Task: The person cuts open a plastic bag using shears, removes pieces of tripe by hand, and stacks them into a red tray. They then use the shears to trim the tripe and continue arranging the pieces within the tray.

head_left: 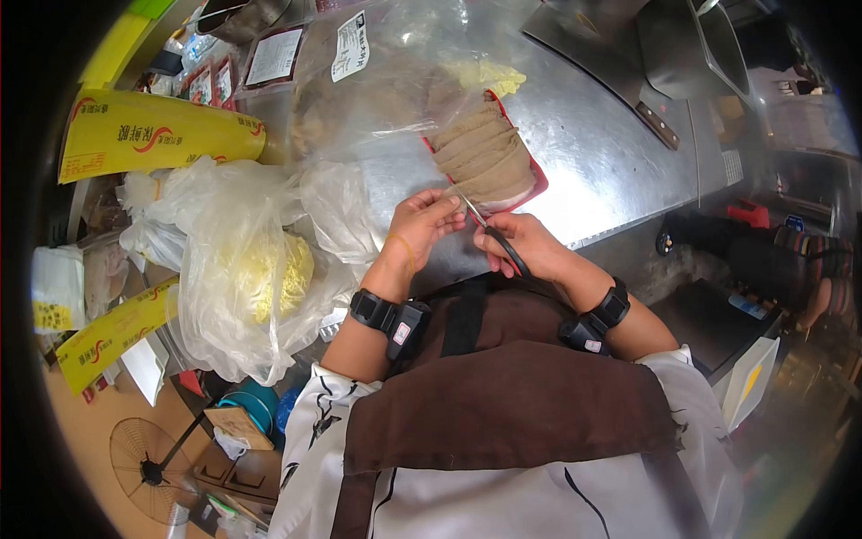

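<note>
My right hand grips a pair of scissors with black handles, its thumb and fingers at the loops. The metal blades point up and left toward my left hand. The left fingers are pinched together beside the blade tips; what they hold is too small to make out. Just beyond both hands lies a red tray with greyish-brown, layered food slices in overlapping folds. The near end of the slices looks paler. A clear plastic bag touches the tray's far left side.
A knife handle and a metal container are at the right of the steel table. On the left are a bag of yellow shreds and a yellow cling-film box. A fan stands below left.
</note>
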`<move>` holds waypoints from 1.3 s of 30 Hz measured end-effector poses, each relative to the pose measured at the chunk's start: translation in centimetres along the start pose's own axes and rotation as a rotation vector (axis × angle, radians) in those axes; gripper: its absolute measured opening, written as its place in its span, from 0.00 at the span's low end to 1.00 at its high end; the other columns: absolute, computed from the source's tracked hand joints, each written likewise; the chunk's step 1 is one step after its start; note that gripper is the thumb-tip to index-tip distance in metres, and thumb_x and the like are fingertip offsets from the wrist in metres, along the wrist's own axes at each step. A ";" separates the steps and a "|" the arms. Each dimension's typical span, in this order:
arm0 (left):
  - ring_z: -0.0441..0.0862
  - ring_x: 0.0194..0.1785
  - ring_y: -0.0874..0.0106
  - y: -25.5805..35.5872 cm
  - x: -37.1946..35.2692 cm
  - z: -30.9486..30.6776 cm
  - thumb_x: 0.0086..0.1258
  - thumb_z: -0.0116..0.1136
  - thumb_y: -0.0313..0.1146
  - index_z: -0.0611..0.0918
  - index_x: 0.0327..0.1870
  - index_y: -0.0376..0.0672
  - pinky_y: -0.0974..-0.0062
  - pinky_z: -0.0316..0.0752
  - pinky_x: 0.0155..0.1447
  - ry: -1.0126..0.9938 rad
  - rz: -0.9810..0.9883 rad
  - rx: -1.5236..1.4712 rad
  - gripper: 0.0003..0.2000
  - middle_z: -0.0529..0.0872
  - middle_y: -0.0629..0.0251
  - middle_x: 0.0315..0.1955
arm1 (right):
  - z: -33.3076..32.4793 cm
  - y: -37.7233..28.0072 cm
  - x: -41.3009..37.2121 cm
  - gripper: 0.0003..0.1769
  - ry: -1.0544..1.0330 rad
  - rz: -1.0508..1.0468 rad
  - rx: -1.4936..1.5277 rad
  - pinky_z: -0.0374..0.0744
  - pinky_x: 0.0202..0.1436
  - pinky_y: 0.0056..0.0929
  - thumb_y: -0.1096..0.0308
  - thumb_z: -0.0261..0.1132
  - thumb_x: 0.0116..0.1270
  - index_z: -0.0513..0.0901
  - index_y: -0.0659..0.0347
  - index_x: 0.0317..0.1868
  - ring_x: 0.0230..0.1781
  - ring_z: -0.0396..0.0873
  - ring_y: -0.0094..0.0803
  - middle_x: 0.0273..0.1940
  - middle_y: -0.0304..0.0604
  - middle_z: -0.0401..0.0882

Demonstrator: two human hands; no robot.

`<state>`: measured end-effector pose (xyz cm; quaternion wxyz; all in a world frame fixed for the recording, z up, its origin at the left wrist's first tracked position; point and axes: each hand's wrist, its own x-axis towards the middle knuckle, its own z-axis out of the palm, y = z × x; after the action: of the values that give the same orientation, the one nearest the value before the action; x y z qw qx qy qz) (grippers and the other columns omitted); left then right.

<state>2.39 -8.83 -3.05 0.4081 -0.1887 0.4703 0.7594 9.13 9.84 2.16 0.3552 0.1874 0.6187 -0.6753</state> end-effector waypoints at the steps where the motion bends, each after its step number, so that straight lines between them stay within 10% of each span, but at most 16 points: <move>1: 0.83 0.37 0.73 0.2 -0.1 0.1 0.69 0.63 0.27 0.79 0.44 0.37 0.72 0.81 0.48 0.002 -0.005 -0.004 0.08 0.85 0.64 0.35 | 0.0 0.0 0.0 0.15 0.006 0.006 -0.004 0.70 0.20 0.20 0.59 0.66 0.69 0.80 0.66 0.40 0.16 0.73 0.21 0.22 0.38 0.77; 17: 0.83 0.37 0.74 0.8 -1.1 -0.3 0.67 0.64 0.28 0.81 0.43 0.38 0.74 0.80 0.48 0.125 -0.003 0.225 0.08 0.85 0.65 0.35 | -1.0 0.0 0.1 0.17 -0.014 0.049 -0.038 0.70 0.17 0.20 0.57 0.68 0.67 0.80 0.66 0.38 0.14 0.72 0.21 0.20 0.37 0.76; 29: 0.81 0.50 0.70 0.7 -2.7 2.9 0.65 0.62 0.24 0.83 0.40 0.40 0.74 0.74 0.56 -0.129 0.748 1.066 0.05 0.84 0.62 0.48 | -5.2 -0.3 -4.4 0.18 -0.140 0.095 -0.165 0.70 0.19 0.19 0.55 0.68 0.67 0.81 0.65 0.42 0.15 0.74 0.20 0.20 0.36 0.76; 39: 0.80 0.48 0.73 1.0 -2.7 3.4 0.67 0.61 0.25 0.84 0.43 0.40 0.75 0.74 0.54 0.044 0.712 0.985 0.06 0.84 0.64 0.45 | -6.6 0.9 -5.9 0.17 -0.063 0.030 -0.063 0.70 0.21 0.19 0.57 0.67 0.69 0.81 0.65 0.44 0.17 0.74 0.19 0.21 0.35 0.76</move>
<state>3.52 -7.32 0.99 0.1586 0.1753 0.8090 0.5382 12.51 17.71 4.57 0.3901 0.1639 0.6255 -0.6555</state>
